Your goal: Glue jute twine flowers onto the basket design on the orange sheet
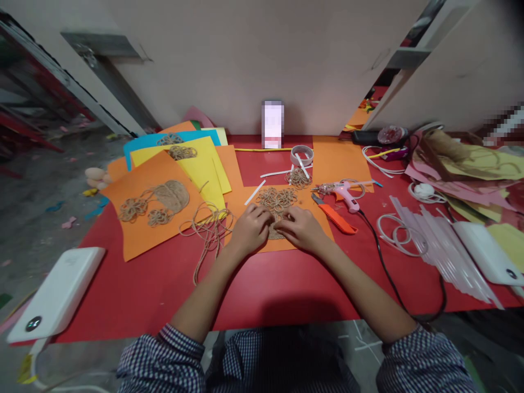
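White power bank (61, 292) at left; blurred upright screen (273, 123), perhaps phone.

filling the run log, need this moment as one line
left hand: at twine piece; right hand: at twine piece; glue gun: unheld; cutter: unheld

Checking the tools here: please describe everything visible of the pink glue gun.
The glue gun is pink and plastic-looking, with a narrow nozzle. It lies on its side beyond the right hand, nozzle pointing left, grip slanting toward the near right. A black cord runs from the grip's end across the red table. No hand touches it.
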A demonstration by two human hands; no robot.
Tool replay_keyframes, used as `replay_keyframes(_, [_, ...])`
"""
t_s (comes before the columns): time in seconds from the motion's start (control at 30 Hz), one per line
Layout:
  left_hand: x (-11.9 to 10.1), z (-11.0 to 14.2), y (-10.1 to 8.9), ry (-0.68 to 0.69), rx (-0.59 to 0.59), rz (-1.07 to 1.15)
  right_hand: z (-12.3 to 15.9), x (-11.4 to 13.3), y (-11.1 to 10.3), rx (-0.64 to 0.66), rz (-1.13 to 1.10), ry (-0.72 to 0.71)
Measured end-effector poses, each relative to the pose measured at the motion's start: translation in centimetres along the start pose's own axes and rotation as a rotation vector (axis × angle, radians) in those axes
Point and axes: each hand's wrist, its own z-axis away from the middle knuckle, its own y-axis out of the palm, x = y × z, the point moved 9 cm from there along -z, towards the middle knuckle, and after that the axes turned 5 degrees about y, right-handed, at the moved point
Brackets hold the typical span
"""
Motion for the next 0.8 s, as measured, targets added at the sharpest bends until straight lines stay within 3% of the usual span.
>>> replay_keyframes(0.3, [0.1,0.0,0.0,-0.005,0.004,0.004,-0.8,-3.2,-0.7,-0.169,-0.177,0.270])
replay_keyframes(0.53, [-0.7,0.1,0.0,0.077,0.041,0.013,-1.4,-3.8,-0.1,-0.154,-0.236,0.295])
replay_keyframes(0.8, [-0.7,0.1,0.3,0.078,0.064,0.008,-1.4,-4.6,0.7,-0.184,-0.388,0.409])
